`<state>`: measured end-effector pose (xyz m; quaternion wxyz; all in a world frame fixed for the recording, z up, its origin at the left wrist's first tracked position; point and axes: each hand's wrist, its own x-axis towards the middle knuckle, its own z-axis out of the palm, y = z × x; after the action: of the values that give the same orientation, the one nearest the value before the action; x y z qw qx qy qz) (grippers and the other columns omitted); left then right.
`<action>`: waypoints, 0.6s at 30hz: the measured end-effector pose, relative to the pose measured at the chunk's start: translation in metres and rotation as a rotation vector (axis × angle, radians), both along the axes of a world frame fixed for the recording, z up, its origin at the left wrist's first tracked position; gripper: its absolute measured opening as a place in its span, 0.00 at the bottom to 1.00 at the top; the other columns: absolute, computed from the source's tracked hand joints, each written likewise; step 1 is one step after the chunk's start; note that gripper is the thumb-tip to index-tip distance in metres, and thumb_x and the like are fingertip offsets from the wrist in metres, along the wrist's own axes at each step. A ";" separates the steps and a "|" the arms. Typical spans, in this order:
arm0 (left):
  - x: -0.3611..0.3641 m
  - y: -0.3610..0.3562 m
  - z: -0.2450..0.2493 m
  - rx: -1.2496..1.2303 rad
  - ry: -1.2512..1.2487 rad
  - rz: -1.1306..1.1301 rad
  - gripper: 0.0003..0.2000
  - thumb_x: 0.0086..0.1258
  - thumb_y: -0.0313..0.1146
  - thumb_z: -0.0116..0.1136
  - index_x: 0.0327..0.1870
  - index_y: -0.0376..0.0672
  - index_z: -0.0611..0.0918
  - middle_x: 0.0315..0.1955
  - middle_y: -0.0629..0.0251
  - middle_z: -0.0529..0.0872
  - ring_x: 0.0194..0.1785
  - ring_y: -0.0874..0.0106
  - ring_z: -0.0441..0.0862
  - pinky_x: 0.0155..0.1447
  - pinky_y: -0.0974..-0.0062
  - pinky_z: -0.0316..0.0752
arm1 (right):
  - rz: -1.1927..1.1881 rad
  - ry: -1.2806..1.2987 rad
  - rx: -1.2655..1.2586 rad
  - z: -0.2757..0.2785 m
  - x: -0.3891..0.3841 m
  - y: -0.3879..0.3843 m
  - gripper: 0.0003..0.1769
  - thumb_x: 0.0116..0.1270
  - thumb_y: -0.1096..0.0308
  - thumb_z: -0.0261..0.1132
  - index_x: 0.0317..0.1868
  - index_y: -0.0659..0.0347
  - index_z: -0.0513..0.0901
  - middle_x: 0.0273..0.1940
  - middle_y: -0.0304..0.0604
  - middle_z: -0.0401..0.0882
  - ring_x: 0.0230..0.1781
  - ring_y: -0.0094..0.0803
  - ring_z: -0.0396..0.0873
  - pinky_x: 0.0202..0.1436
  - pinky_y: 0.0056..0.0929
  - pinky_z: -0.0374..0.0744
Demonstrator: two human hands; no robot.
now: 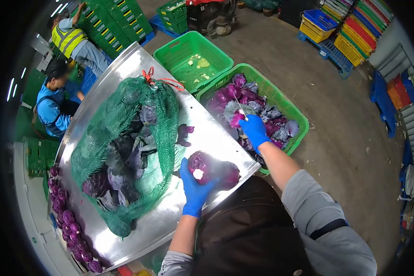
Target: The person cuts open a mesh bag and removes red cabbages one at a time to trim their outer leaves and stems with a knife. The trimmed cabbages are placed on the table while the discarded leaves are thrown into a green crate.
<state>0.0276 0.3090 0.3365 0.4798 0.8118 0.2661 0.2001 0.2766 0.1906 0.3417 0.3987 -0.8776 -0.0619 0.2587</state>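
Fingers of the left hand [195, 187], in a blue glove, are curled around a red cabbage [214, 169], which rests at the 5 o'clock edge of the bench [207, 131] with its pale cut stem facing up. Fingers of the right hand [254, 131], also gloved in blue, are closed on the handle of a knife [240, 107]; the blade points towards 11 o'clock, above a green crate [287, 102] of purple leaf trimmings. This crate stands on the floor just beside the bench, at 2 o'clock from the cabbage.

The bench is polished steel and wet-looking. A green net sack [119, 138], tied with a red cord [152, 76] and full of red cabbages, covers its middle, at 9 o'clock from the held head. A loose leaf piece [185, 133] lies between sack and cabbage. A row of small cabbages [68, 216] lines the 8 o'clock rim.

A second green crate [191, 55], holding a few pale scraps, sits at 12 o'clock. The concrete floor [349, 119] runs to coloured crate stacks [354, 27] at 1 o'clock. At 10 o'clock a person in a reflective vest [70, 39] and a person in a blue top [50, 106] are by stacked crates.
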 end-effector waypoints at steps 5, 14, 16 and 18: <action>0.008 0.012 0.006 0.231 0.115 -0.151 0.57 0.37 0.45 0.77 0.68 0.33 0.54 0.63 0.47 0.61 0.66 0.53 0.61 0.68 0.62 0.61 | 0.660 -0.330 0.198 0.026 -0.053 0.020 0.45 0.55 0.47 0.67 0.69 0.53 0.60 0.37 0.52 0.82 0.38 0.45 0.82 0.42 0.41 0.78; 0.019 0.003 0.023 0.242 0.203 -0.181 0.57 0.34 0.40 0.76 0.68 0.34 0.53 0.64 0.47 0.61 0.68 0.51 0.57 0.71 0.61 0.56 | 1.000 -0.577 0.159 0.013 -0.059 0.070 0.33 0.55 0.53 0.65 0.63 0.50 0.70 0.27 0.43 0.81 0.25 0.40 0.80 0.30 0.33 0.78; 0.012 -0.003 0.018 0.390 0.197 -0.178 0.57 0.34 0.40 0.77 0.69 0.34 0.53 0.67 0.46 0.57 0.70 0.51 0.55 0.72 0.61 0.55 | 0.842 -0.750 0.106 -0.052 -0.032 0.080 0.15 0.58 0.59 0.61 0.46 0.49 0.82 0.28 0.45 0.81 0.23 0.41 0.80 0.27 0.36 0.78; -0.005 -0.002 0.012 0.336 0.171 -0.180 0.58 0.34 0.40 0.78 0.69 0.34 0.53 0.68 0.46 0.56 0.71 0.51 0.55 0.73 0.62 0.54 | 0.653 -0.677 -0.142 -0.040 -0.010 0.072 0.20 0.58 0.57 0.61 0.51 0.50 0.79 0.31 0.48 0.83 0.29 0.45 0.82 0.34 0.39 0.79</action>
<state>0.0230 0.3067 0.3487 0.3292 0.9149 0.1951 0.1285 0.2661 0.2622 0.3020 0.1929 -0.8725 -0.4429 0.0734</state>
